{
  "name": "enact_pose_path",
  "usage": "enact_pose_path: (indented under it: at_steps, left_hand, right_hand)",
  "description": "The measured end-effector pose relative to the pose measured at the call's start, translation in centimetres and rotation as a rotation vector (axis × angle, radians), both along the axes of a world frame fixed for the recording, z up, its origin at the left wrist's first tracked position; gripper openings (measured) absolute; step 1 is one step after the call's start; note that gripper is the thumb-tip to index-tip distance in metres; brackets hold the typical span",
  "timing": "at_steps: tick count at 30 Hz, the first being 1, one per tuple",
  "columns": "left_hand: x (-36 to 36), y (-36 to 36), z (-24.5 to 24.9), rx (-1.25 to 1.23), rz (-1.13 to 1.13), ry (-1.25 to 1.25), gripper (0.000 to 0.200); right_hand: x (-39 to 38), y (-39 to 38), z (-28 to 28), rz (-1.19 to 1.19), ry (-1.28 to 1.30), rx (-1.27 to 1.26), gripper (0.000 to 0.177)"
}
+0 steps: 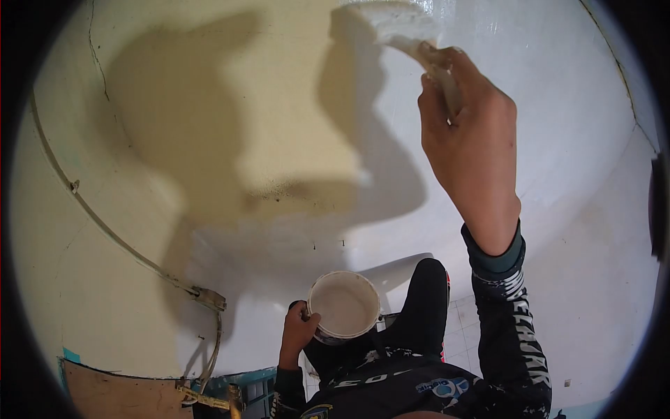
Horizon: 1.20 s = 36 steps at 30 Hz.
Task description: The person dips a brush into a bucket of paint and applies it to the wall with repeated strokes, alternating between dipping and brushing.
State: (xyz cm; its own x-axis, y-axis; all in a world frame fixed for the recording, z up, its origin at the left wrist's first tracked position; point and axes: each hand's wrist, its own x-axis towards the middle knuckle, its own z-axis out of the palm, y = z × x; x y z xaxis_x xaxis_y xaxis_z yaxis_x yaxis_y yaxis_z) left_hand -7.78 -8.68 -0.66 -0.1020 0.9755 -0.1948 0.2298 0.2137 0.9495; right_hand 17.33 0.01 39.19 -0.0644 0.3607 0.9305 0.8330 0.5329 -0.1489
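Note:
My right hand (478,133) is raised against the wall, its fingers closed round the handle of a wide paintbrush (406,26). The brush head touches the wall at the top of the view, where wet white paint shines. Low in the middle, my left hand (299,332) grips the side of a round bucket (379,302) near its rim. Whitish paint (345,311) lies inside the bucket, which is held in front of my legs.
The wall is yellowish (293,105) on the left and white (558,119) on the right, with my shadow across it. A cable (98,213) runs down the left to a socket box (209,299). A brown board (118,391) stands at lower left.

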Motion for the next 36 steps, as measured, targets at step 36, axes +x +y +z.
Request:
enact_pose_path:
  at_steps: [36]
  left_hand:
    - [2.1, -1.5, 3.4, -0.060, -0.009, 0.001, 0.017]
  right_hand:
    - [2.7, -2.5, -31.8, 0.690, -0.518, -1.284, 0.033]
